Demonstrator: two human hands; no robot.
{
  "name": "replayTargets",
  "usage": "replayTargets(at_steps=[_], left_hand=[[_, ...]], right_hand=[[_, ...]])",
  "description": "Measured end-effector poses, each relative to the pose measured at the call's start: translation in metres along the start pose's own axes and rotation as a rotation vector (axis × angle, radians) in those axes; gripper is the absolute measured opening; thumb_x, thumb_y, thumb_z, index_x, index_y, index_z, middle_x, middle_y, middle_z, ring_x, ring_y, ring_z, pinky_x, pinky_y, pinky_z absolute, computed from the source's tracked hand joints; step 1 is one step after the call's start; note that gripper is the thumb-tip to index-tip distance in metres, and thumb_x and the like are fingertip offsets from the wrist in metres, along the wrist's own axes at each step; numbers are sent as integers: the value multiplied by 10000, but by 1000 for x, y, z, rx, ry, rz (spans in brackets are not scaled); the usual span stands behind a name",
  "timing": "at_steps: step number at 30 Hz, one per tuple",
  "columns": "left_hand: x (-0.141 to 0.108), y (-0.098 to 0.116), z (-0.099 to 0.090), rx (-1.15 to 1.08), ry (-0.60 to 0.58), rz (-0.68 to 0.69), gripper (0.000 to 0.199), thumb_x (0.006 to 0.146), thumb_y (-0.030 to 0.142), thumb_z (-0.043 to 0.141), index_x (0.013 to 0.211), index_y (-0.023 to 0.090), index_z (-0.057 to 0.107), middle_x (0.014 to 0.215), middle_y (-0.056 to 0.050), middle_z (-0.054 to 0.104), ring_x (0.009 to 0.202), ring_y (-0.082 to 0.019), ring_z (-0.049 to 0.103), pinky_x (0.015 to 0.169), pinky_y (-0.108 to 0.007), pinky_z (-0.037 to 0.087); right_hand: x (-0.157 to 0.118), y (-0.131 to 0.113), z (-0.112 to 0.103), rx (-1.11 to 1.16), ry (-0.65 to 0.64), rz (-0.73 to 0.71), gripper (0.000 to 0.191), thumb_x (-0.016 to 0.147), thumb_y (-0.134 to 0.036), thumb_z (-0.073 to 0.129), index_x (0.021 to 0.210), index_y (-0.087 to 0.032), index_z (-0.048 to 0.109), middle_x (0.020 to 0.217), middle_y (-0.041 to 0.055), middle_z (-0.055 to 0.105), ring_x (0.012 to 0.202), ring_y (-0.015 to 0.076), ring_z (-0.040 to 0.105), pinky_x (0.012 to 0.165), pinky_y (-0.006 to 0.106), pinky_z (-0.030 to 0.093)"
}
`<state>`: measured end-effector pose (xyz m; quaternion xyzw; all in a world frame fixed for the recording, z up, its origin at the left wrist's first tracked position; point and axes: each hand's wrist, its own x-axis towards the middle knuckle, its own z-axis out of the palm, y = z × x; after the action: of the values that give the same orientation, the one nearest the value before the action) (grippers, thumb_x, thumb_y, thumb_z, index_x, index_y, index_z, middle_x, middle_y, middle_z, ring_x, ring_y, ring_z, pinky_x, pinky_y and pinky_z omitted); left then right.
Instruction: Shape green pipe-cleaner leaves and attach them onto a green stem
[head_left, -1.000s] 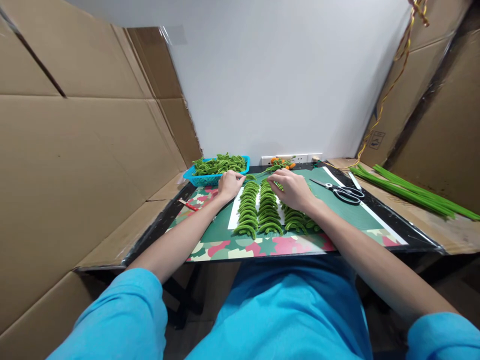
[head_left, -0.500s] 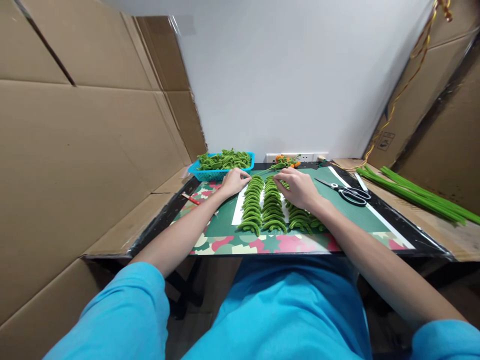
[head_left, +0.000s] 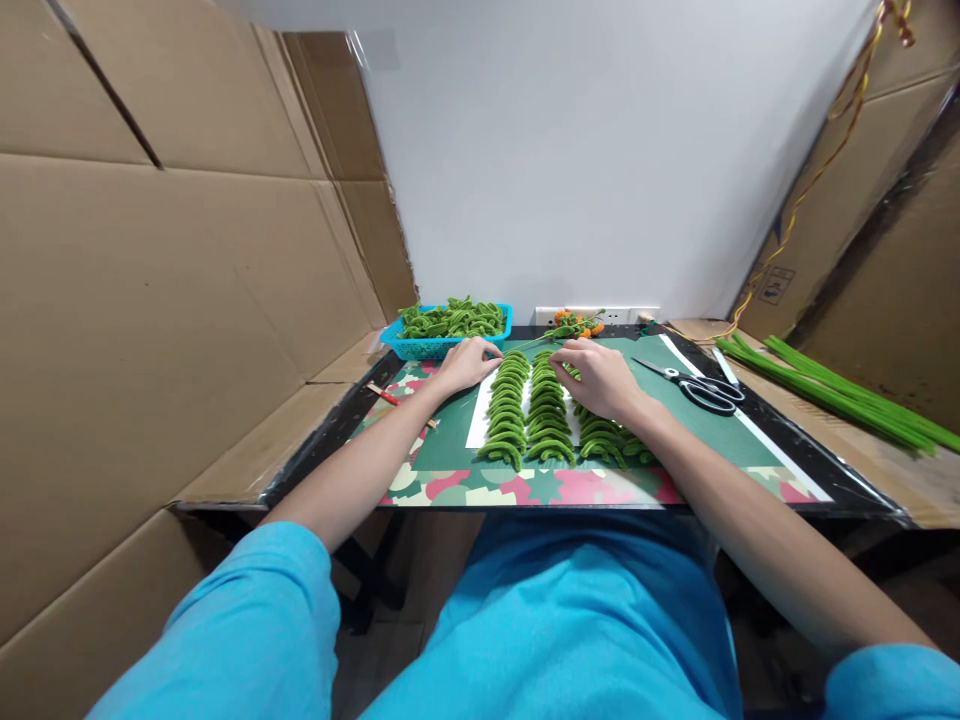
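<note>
Fuzzy green curved pieces, which look like bent pipe cleaners, lie stacked in several rows on white paper (head_left: 477, 425). My left hand (head_left: 471, 362) is at the far end of the leftmost row (head_left: 507, 410), thumb and fingertips pinched together. At the far end of the second row (head_left: 546, 410), my right hand (head_left: 592, 375) is also pinched, its fingertips touching or just above the pieces. Whatever either pinch holds is too small to make out. My right hand and forearm partly cover the rows farther right (head_left: 600, 440).
A blue basket (head_left: 420, 348) of loose green pieces stands at the back left. Orange flowers (head_left: 579, 325) with green stems lie at the back. Black-handled scissors (head_left: 709, 393) rest on the green mat (head_left: 697, 440). Long green stems (head_left: 840, 400) lie right, a red-handled tool (head_left: 386, 396) left.
The view has shifted very slightly. Both hands stay pinched in nearly the same places, and the rows look the same.
</note>
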<state>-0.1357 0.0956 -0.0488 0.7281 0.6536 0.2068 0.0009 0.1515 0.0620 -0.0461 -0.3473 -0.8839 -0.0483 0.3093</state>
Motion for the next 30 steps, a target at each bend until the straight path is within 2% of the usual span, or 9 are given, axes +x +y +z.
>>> replayTargets(at_steps=[5, 8, 11, 15, 19, 22, 26, 30], left_hand=[[0, 0, 3, -2, 22, 0, 243, 917, 319, 710, 1050, 233, 894, 858, -72, 829, 853, -252, 756, 770, -295, 521], [1, -2, 6, -20, 33, -9, 241, 905, 313, 714, 1036, 226, 896, 881, -76, 840, 860, -252, 762, 757, -294, 528], [3, -4, 10, -48, 36, -14, 228, 886, 315, 733, 1018, 232, 899, 899, -74, 848, 884, -257, 767, 774, -295, 540], [5, -8, 17, -98, 46, -30, 238, 885, 346, 744, 1032, 245, 901, 942, -73, 854, 906, -265, 768, 810, -304, 549], [6, -8, 23, -144, 65, -61, 210, 871, 344, 771, 1011, 256, 902, 940, -74, 852, 929, -276, 766, 835, -315, 558], [5, -7, 25, -168, 89, -80, 197, 866, 339, 786, 1003, 255, 899, 962, -76, 850, 956, -285, 763, 864, -327, 561], [4, -5, 24, -194, 115, -87, 178, 874, 323, 785, 996, 257, 897, 1000, -79, 849, 985, -292, 760, 891, -342, 561], [2, -2, 22, -208, 142, -99, 200, 903, 320, 760, 1026, 237, 895, 1033, -103, 844, 997, -310, 759, 897, -368, 561]], right_hand=[[1, 2, 0, 1, 8, 2, 272, 1097, -260, 533, 1075, -250, 803, 1087, 72, 782, 1058, 254, 669, 755, 325, 466], [8, 3, 2, -35, -68, -11, 261, 1087, -227, 544, 1153, -228, 796, 1151, 96, 789, 1097, 273, 672, 876, 351, 497], [24, 4, 7, -76, -181, -57, 281, 1048, -216, 613, 1285, -191, 762, 1226, 130, 791, 1165, 318, 670, 982, 409, 490], [59, 6, 22, -96, -268, -47, 367, 1022, -198, 627, 1373, -158, 729, 1275, 159, 795, 1234, 345, 679, 1035, 439, 475], [95, 12, 42, -110, -349, 35, 344, 993, -188, 635, 1308, -183, 774, 1185, 132, 831, 1143, 323, 736, 993, 409, 495], [113, 17, 56, -129, -384, 102, 289, 968, -210, 670, 1222, -212, 807, 1141, 107, 840, 1143, 311, 737, 1054, 442, 465], [124, 22, 71, -151, -398, 196, 183, 923, -277, 737, 1067, -224, 837, 1072, 92, 839, 1086, 322, 740, 1098, 559, 417], [126, 22, 77, -134, -391, 199, 220, 863, -262, 772, 1071, -228, 837, 1025, 74, 841, 1075, 313, 725, 1109, 559, 386]])
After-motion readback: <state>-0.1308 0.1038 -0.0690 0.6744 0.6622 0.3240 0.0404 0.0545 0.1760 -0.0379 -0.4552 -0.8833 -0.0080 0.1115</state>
